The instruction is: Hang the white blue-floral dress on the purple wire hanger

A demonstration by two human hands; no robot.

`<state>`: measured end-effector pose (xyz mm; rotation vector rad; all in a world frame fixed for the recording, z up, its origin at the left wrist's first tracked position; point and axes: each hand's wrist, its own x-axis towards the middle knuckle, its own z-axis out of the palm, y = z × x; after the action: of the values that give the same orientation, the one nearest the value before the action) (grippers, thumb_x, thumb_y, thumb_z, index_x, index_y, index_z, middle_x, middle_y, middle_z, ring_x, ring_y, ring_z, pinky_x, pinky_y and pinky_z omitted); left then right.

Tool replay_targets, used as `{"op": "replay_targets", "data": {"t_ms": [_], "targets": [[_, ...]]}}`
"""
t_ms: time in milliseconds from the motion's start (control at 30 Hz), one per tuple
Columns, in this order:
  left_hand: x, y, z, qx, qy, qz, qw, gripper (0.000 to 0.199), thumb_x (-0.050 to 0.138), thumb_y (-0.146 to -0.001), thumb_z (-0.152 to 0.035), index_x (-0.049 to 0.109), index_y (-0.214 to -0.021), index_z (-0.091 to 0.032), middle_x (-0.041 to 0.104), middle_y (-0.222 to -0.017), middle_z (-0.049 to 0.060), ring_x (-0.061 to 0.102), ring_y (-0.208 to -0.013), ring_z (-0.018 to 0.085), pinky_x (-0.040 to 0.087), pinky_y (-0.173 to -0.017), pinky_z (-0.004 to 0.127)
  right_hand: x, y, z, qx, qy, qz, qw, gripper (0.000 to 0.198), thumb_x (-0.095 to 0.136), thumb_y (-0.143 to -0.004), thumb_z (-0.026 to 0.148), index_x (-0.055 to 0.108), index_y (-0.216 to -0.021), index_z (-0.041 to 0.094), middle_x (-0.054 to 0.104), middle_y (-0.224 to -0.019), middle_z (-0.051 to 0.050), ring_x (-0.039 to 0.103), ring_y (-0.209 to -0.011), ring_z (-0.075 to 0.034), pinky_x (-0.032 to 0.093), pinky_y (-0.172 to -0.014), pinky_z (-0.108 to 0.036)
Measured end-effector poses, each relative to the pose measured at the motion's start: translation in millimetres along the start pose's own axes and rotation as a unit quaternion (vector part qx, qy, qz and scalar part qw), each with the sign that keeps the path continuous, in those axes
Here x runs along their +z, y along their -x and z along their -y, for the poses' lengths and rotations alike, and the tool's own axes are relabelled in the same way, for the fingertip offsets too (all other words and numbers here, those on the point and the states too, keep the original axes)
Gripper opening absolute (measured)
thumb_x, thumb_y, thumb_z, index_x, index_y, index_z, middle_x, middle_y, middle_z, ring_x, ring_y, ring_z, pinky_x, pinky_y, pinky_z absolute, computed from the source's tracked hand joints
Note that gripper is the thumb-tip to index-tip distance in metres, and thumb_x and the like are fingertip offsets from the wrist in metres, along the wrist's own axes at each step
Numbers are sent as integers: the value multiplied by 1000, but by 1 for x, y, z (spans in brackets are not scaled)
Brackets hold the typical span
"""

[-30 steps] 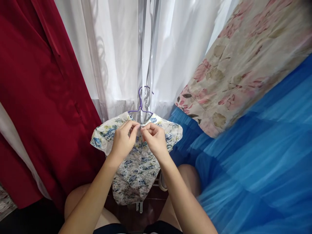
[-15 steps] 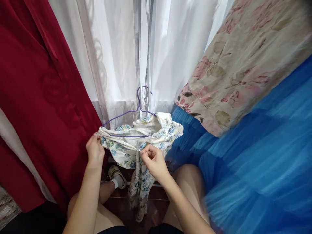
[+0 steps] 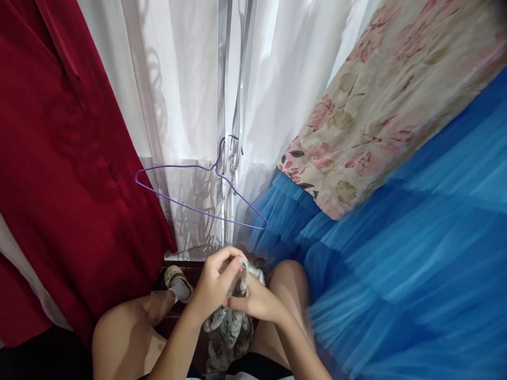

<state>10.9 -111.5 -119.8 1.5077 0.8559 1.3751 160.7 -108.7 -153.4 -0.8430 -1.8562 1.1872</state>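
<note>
Gathered between my legs is a floral garment [image 3: 229,330], white with blue and dark flowers, its lower part hanging down toward the floor. My left hand [image 3: 218,279] is closed, pinching a bunched upper edge of the cloth. Close against it, my right hand [image 3: 257,300] has its fingers wrapped round the same cloth, partly hidden behind the left. Just beyond my hands a bare purple wire hanger [image 3: 202,212] hangs tilted by its hook from the metallic strips in front of the white curtain. Much of the garment's shape is hidden by my hands.
White curtains [image 3: 186,95] hang ahead, with a red cloth [image 3: 95,184] on the left. To the right are a pink-flowered cloth [image 3: 336,142] and layered blue tulle [image 3: 400,253]. My foot wears a clog [image 3: 174,277] on the dark floor.
The floral garment has come off the purple hanger, which now swings bare. Both hands have drawn together, lower and nearer my lap, bunching the cloth.
</note>
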Motion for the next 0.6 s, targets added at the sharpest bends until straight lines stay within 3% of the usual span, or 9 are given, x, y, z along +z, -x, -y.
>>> {"op": "replay_targets", "data": {"t_ms": [67, 133, 200, 267, 333, 400, 500, 600], "targets": [[4, 5, -1, 23, -44, -12, 999, 22, 58, -91, -36, 72, -91, -18, 66, -86, 7, 61, -84, 20, 47, -78, 29, 8, 3, 9, 23, -38, 23, 999, 16, 59, -86, 28, 65, -96, 18, 65, -92, -3, 57, -89, -22, 47, -83, -32], [0, 13, 8, 29, -63, -36, 997, 24, 64, -87, -36, 74, -102, -20, 67, -99, 8, 62, -94, 23, 47, -85, 30, 8, 6, 13, 32, -36, 18, 999, 21, 51, -93, 33, 64, -87, 17, 62, -85, -2, 55, -83, -20, 46, -80, -31], [-8, 25, 25, -23, -42, -19, 999, 40, 70, -82, -36, 69, -121, -23, 66, -115, 10, 60, -109, 26, 45, -95, 33, 1, 11, 16, 25, -19, 16, 999, 25, 51, -94, 37, 64, -86, 17, 61, -83, -2, 52, -79, -19, 45, -77, -30], [-14, 43, 43, -123, -4, 21, 992, 53, 74, -78, -38, 65, -128, -22, 65, -123, 11, 57, -117, 29, 43, -100, 35, -13, 17, 21, 15, 7, 3, 1000, 27, 50, -94, 38, 63, -84, 17, 59, -79, -1, 50, -73, -18, 43, -72, -28], [-18, 60, 59, -194, 4, 47, 980, 45, 74, -77, -43, 71, -114, -18, 69, -113, 11, 60, -111, 30, 45, -97, 35, -33, 22, 30, 2, 63, -5, 998, 30, 50, -94, 38, 61, -75, 17, 53, -68, 0, 44, -64, -15, 39, -63, -26], [-21, 71, 66, -204, -26, 54, 977, 37, 72, -77, -47, 75, -95, -16, 72, -99, 10, 62, -100, 29, 47, -91, 33, -56, 26, 43, -23, 130, -13, 991, 33, 52, -93, 35, 58, -65, 17, 48, -60, 1, 40, -58, -14, 35, -57, -26], [-24, 70, 60, -155, -115, 66, 979, 37, 62, -84, -50, 70, -77, -15, 67, -79, 4, 57, -81, 22, 46, -75, 26, -94, 20, 65, -77, 198, -41, 976, 29, 59, -86, 30, 60, -60, 17, 49, -57, 0, 43, -57, -14, 33, -55, -26], [-24, 56, 43, -87, -166, 98, 977, 43, 51, -92, -47, 58, -66, -14, 51, -64, 0, 44, -66, 14, 36, -61, 22, -132, -7, 84, -131, 227, -127, 957, 24, 66, -80, 28, 61, -60, 16, 49, -57, 0, 43, -56, -13, 31, -53, -26]]}}
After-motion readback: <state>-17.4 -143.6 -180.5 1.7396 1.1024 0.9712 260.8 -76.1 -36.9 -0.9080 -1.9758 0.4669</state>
